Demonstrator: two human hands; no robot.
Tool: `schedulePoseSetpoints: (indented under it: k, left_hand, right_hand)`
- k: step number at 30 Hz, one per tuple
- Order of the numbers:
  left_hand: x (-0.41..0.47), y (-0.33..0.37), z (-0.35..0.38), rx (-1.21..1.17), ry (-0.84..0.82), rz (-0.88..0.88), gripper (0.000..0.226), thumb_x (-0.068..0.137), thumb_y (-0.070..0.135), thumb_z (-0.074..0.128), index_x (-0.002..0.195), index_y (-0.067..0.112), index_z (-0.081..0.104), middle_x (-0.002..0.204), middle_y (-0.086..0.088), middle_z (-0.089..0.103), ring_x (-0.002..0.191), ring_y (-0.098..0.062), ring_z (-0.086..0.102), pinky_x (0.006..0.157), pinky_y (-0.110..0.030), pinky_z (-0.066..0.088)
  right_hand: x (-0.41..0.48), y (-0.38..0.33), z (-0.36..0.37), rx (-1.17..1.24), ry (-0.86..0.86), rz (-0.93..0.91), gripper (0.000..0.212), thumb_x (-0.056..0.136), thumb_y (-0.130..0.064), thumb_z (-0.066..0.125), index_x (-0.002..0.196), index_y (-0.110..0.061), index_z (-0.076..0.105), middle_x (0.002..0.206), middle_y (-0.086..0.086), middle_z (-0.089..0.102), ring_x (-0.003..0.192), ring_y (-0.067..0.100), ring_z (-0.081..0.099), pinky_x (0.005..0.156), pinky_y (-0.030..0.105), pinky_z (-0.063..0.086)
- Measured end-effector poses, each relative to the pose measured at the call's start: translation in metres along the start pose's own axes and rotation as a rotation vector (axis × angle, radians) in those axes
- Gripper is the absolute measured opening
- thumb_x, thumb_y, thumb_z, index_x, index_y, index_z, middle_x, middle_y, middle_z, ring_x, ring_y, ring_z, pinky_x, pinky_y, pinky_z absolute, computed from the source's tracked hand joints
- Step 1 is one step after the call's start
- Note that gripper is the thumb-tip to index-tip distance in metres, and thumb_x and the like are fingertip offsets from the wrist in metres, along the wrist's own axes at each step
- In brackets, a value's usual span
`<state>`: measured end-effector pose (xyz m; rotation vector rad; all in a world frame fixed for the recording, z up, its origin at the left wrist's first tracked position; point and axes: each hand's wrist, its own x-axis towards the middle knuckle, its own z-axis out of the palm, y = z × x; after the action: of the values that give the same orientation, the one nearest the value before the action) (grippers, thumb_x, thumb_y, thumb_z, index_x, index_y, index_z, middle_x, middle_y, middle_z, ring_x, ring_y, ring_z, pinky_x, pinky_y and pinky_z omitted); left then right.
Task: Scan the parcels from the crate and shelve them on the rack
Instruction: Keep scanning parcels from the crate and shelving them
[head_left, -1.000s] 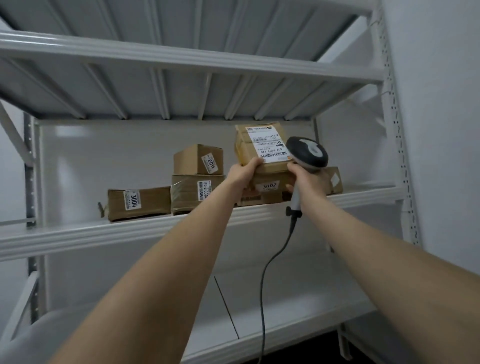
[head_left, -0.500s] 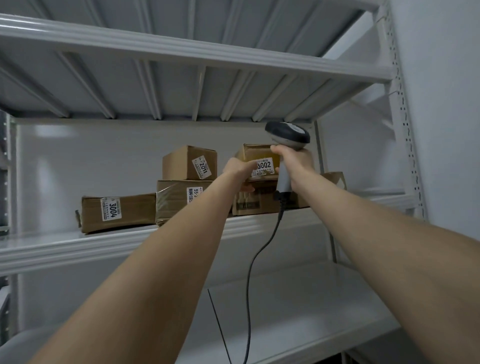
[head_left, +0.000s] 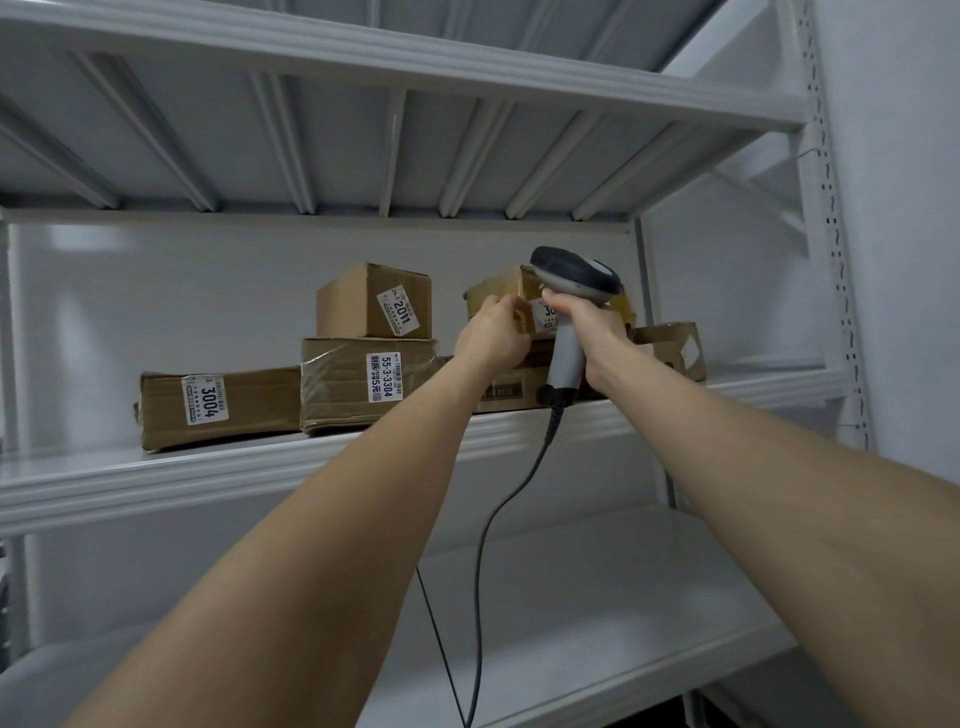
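- Left hand (head_left: 493, 332) curled on parcel (head_left: 500, 290) at 12 o'clock, atop a lower box (head_left: 514, 387) on the shelf (head_left: 260, 467).
- Right hand (head_left: 589, 338) clamped round scanner (head_left: 574, 273), blocking the parcel's label (mostly covered).
- At 10 o'clock, box 2011 (head_left: 358, 304) over 3304 (head_left: 337, 392); 3004 (head_left: 254, 410) at 9.

Middle shelf (head_left: 156, 483): your free room lies left of box 3004 (head_left: 218, 408) and above that low box. Box 55-3-3304 (head_left: 363, 387), with box 2011 (head_left: 374, 301) stacked on it, blocks the centre. The parcel (head_left: 501, 291) atop the right-hand stack and the end box (head_left: 670, 348) close the right. The scanner cable (head_left: 483, 545) hangs across the open lower shelf (head_left: 597, 597).
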<state>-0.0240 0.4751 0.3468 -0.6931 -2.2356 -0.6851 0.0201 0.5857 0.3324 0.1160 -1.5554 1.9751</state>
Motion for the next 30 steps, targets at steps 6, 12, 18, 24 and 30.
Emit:
schedulePoseSetpoints:
  k: [6,12,18,24,30]
  left_hand:
    - [0.007,-0.005,0.009,0.131,-0.154,-0.092,0.052,0.093,0.017,0.047,0.144,0.025,0.038,0.141,-0.013,0.039,0.125,-0.038,0.042,0.109,-0.048,0.034]
    - [-0.001,-0.005,0.015,0.064,-0.178,-0.212,0.059,0.091,0.018,0.050,0.148,0.023,0.032,0.142,-0.017,0.036,0.130,-0.038,0.037,0.111,-0.047,0.032]
    - [-0.035,0.005,0.032,-0.170,0.051,-0.122,0.036,0.091,0.012,0.054,0.127,0.013,0.058,0.130,-0.008,0.056,0.118,-0.024,0.055,0.102,-0.036,0.045]
    - [-0.085,0.022,0.079,-0.362,-0.175,-0.225,0.027,0.092,0.009,0.050,0.114,0.014,0.065,0.115,-0.007,0.062,0.101,-0.019,0.058,0.082,-0.032,0.055]
    - [-0.148,0.035,0.131,-0.517,-0.513,-0.306,0.014,0.093,0.006,0.055,0.103,0.012,0.063,0.098,-0.006,0.063,0.078,-0.014,0.061,0.065,-0.023,0.050]
  right_hand:
    - [0.001,0.014,-0.015,0.026,0.092,0.060,0.056,0.080,-0.034,0.076,0.126,-0.009,0.055,0.100,0.004,0.059,0.081,0.017,0.055,0.084,0.036,0.049]
    - [-0.006,0.027,-0.032,0.027,0.131,0.126,0.056,0.081,-0.034,0.075,0.126,-0.010,0.052,0.097,0.004,0.057,0.077,0.016,0.051,0.082,0.036,0.045]
    - [-0.023,0.038,-0.054,0.058,0.165,0.180,0.061,0.078,-0.035,0.078,0.127,-0.011,0.052,0.101,0.006,0.058,0.081,0.019,0.054,0.082,0.037,0.047]
    - [-0.046,0.060,-0.093,0.085,0.159,0.294,0.027,0.085,-0.025,0.074,0.103,-0.007,0.063,0.083,0.008,0.071,0.071,0.017,0.070,0.069,0.029,0.059]
    - [-0.083,0.113,-0.149,0.003,0.227,0.485,0.016,0.088,-0.022,0.069,0.097,-0.009,0.063,0.070,0.005,0.066,0.052,0.012,0.060,0.049,0.024,0.049]
